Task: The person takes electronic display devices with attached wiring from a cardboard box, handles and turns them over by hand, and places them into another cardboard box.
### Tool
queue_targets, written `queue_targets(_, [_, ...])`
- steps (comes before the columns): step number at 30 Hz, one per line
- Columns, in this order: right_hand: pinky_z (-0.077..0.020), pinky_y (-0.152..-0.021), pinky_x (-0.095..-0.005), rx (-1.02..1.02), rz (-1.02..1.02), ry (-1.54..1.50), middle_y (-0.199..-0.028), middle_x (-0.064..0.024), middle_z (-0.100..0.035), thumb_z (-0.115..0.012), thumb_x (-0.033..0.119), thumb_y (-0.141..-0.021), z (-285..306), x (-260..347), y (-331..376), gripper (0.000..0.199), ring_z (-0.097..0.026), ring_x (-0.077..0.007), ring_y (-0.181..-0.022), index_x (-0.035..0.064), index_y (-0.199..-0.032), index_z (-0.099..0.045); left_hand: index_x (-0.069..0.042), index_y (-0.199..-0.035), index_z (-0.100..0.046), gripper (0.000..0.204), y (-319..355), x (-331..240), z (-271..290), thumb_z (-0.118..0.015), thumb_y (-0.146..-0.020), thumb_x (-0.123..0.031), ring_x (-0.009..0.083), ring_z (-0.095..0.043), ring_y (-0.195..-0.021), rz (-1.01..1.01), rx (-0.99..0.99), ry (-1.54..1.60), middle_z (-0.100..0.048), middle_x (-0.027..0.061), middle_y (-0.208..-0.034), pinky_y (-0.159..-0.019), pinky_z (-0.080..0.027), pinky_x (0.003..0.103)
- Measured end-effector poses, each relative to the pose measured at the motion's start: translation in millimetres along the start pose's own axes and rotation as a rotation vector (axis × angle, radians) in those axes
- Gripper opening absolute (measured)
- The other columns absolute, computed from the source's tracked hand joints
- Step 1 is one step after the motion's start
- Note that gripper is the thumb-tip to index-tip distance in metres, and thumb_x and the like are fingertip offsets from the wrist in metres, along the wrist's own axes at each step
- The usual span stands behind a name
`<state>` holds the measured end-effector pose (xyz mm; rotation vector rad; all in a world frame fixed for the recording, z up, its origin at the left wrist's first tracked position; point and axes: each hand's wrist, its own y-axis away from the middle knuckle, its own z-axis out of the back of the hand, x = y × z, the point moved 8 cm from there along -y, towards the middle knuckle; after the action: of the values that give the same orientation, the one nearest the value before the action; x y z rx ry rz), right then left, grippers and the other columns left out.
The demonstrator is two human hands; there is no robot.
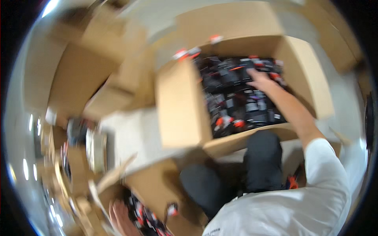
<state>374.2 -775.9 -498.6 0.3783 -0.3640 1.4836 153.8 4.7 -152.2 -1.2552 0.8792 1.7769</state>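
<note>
My right hand [260, 80] reaches into a large open cardboard box [179, 106], thumb and fingers apart, just over a heap of small black packages [226, 74]. Many of these carry orange-red and white parts, and blur hides their exact kind. Nothing shows in that hand's grasp. At the lower left, my left hand [122, 220] is at the side of a second cardboard box [151, 181]. Similar black and orange-red items [143, 216] lie in it, close beside the hand. Motion smears the left fingers, so their grip is unclear.
My knees [263, 153] stand between the two boxes. More open cardboard boxes [80, 74] are stacked at the upper left, and another carton [332, 35] stands at the upper right. A dark object [77, 130] and a pale stack [96, 151] sit at the left on the floor [130, 131].
</note>
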Motion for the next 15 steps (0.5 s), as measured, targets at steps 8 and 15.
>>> queue_targets(8, [-0.0445, -0.045, -0.026, -0.035, -0.766, -0.615, -0.075, -0.0015, -0.056, -0.059, 0.062, -0.09, -5, -100, 20, 0.06, -0.055, -0.0142, -0.055, 0.0064, -0.113, -0.059, 0.003, -0.13, -0.054, 0.046, 71, 53, 124, -0.066, -0.095, -0.024, 0.0188, -0.063, -0.106, 0.099, -0.311, 0.044, -0.064, 0.0134, -0.117, -0.091, -0.05, 0.03])
queue_targets(15, [-0.0391, -0.043, -0.0213, 0.186, -0.592, -0.614, -0.077, 0.0014, -0.049, -0.063, 0.043, -0.095, 7, -40, 52, 0.04, -0.05, -0.0083, -0.056, 0.005, -0.106, -0.06, 0.007, -0.116, -0.064, 0.04, 117, 175, 176, -0.074, -0.083, -0.011, 0.018, -0.066, -0.091, 0.316, -0.117, -0.416, -0.069, 0.0111, -0.1, -0.079, -0.053, 0.029])
